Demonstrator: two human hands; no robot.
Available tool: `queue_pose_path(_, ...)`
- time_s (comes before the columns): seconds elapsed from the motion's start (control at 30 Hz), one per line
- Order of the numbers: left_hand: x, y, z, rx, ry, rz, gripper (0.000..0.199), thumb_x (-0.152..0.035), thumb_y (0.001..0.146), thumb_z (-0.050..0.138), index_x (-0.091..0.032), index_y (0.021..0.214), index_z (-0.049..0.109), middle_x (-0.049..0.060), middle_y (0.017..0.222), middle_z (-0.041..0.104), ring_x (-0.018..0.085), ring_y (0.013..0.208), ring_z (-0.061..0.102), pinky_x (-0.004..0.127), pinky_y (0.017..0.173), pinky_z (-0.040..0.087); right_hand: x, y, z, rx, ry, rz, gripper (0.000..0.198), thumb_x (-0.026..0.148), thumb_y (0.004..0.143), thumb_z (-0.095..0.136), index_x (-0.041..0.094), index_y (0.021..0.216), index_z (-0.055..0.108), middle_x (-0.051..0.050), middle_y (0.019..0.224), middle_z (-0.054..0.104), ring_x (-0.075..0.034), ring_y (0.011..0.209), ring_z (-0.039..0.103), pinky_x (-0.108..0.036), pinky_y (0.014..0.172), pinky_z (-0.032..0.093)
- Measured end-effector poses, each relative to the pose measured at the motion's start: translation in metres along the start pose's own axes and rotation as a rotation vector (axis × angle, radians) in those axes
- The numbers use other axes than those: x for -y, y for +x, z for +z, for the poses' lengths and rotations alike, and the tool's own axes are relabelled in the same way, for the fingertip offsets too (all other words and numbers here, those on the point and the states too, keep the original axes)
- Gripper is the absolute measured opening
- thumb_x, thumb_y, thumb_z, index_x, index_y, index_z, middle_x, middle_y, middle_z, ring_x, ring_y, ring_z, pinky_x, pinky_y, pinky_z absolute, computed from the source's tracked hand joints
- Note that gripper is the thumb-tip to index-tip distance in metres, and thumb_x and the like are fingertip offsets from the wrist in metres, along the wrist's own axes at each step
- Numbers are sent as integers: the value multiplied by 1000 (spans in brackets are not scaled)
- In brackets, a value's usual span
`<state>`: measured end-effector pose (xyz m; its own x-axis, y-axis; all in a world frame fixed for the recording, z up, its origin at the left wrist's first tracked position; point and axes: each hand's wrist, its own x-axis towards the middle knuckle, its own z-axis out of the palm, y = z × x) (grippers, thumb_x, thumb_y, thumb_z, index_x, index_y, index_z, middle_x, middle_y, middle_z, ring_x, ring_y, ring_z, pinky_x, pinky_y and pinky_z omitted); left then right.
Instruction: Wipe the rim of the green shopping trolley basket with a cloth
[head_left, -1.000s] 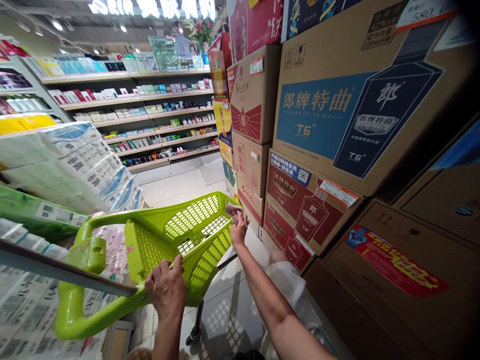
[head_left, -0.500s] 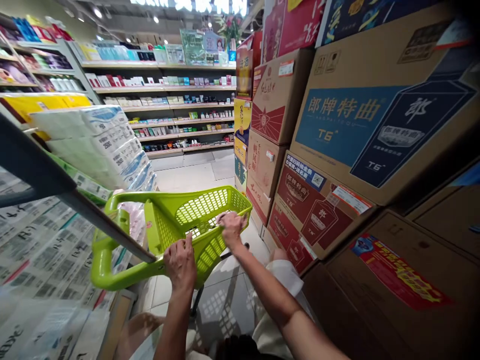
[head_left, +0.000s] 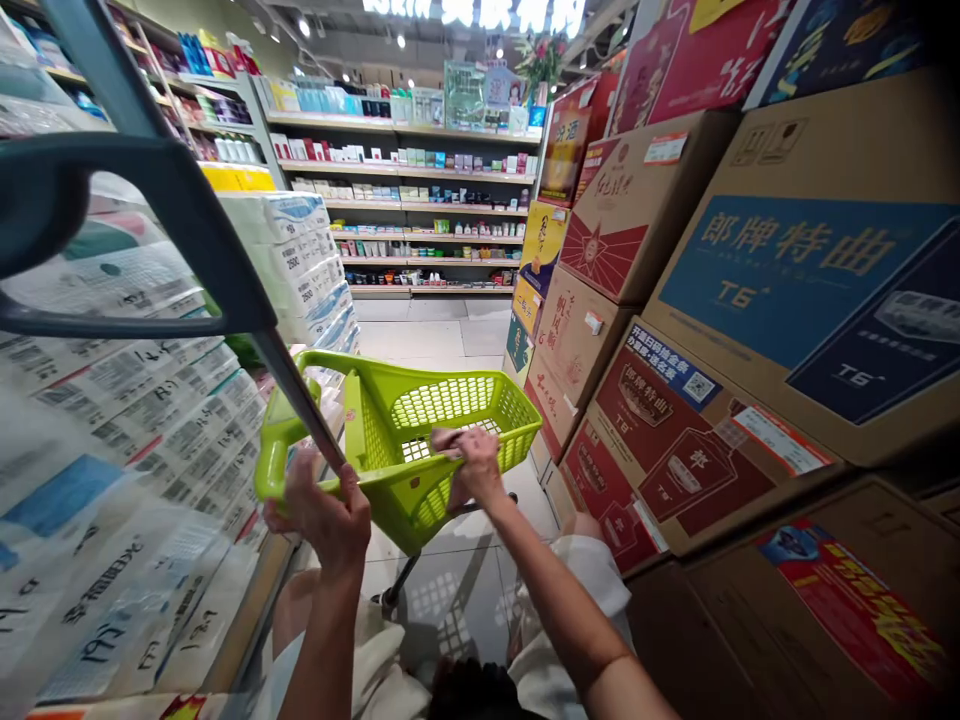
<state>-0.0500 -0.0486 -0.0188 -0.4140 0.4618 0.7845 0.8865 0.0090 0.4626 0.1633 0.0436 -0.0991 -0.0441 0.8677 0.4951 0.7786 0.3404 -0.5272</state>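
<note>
A lime-green shopping cart (head_left: 420,480) with perforated basket walls stands in front of me, its handle end to the left. My right hand (head_left: 476,468) is closed on a pinkish cloth (head_left: 448,440), which lies over the near rim of the basket. At the cart's handle end, my left hand (head_left: 326,510) is curled round the green frame beside a grey pole (head_left: 300,395); its fingers are partly blurred. The pole slants up from the cart to a dark grey loop-shaped handle (head_left: 142,325) at upper left.
Stacked cartons (head_left: 720,480) wall in the right side. Packs of tissue paper (head_left: 300,260) and wrapped bundles (head_left: 150,560) are piled on the left. Shelves (head_left: 420,205) of small goods cross the back, beyond a tiled floor (head_left: 427,335).
My left hand has slid along the frame towards the handle end. The cloth in my right hand has shifted along the rim, and it now hangs down the outside too. The view has turned left.
</note>
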Motion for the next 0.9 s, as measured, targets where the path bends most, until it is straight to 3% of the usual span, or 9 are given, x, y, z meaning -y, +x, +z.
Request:
queue_pose_path(0.07, 7, 7, 1, 129, 12, 28, 31, -39, 99, 42, -18, 106, 64, 12, 94, 71, 28, 96, 64, 56, 114, 24, -1, 4, -5, -35, -2, 140, 46, -5, 72, 46, 18, 101, 73, -11, 109, 62, -26, 100, 43, -37, 89, 31)
queue_pose_path(0.13, 8, 10, 4, 141, 28, 31, 35, -41, 99, 40, -19, 92, 66, 8, 78, 70, 25, 82, 62, 52, 112, 28, 14, 2, -2, -74, 40, 191, 51, -7, 72, 42, 18, 104, 73, -12, 108, 62, -26, 99, 44, -39, 88, 33)
queue_pose_path(0.33, -13, 6, 3, 169, 52, 20, 39, -46, 99, 41, -19, 92, 69, 7, 74, 69, 25, 80, 61, 46, 102, 33, 97, -31, 31, -125, 234, -128, 50, 4, 84, 52, 27, 127, 65, -6, 135, 57, -27, 127, 41, -40, 102, 36)
queue_pose_path(0.43, -15, 9, -7, 215, 30, 66, 37, -43, 99, 43, -20, 97, 71, 7, 78, 71, 24, 83, 60, 46, 101, 32, 76, -27, 19, -120, 219, -24, 49, 4, 81, 53, 25, 122, 69, -7, 134, 60, -27, 126, 43, -39, 105, 36)
queue_pose_path(0.53, -9, 13, -10, 136, 43, 61, 35, -39, 100, 42, -23, 100, 73, 8, 89, 74, 28, 98, 58, 51, 105, 25, 53, -12, 0, -106, 208, 187, 56, -3, 74, 46, 22, 117, 72, -7, 130, 63, -26, 120, 46, -39, 103, 37)
queue_pose_path(0.6, -7, 15, -7, 125, 46, 64, 39, -39, 100, 39, -23, 97, 74, 9, 90, 74, 30, 102, 55, 52, 106, 24, 63, -8, -4, -67, 240, 165, 56, -4, 73, 45, 24, 113, 74, -5, 124, 67, -25, 117, 48, -39, 103, 37)
queue_pose_path(0.67, -9, 13, -3, 165, 40, 82, 45, -41, 101, 33, -21, 98, 74, 10, 89, 73, 30, 98, 53, 50, 105, 27, 86, -12, 1, -48, 287, 21, 52, -1, 78, 50, 28, 115, 73, -2, 123, 67, -24, 120, 49, -39, 105, 36)
queue_pose_path(0.77, -13, 9, -3, 196, 22, 90, 50, -41, 102, 26, -20, 112, 71, 10, 92, 74, 29, 94, 54, 47, 103, 28, 105, -25, 14, -121, 319, -118, 44, 8, 85, 57, 30, 120, 71, -3, 130, 65, -25, 124, 48, -41, 109, 36)
queue_pose_path(0.9, -6, 7, -8, 241, -59, 112, 51, -42, 102, 25, -18, 122, 66, 11, 102, 74, 27, 101, 57, 44, 102, 30, 73, -26, 16, -218, 293, 108, 50, 3, 80, 50, 22, 121, 71, -10, 132, 62, -28, 124, 47, -45, 109, 39)
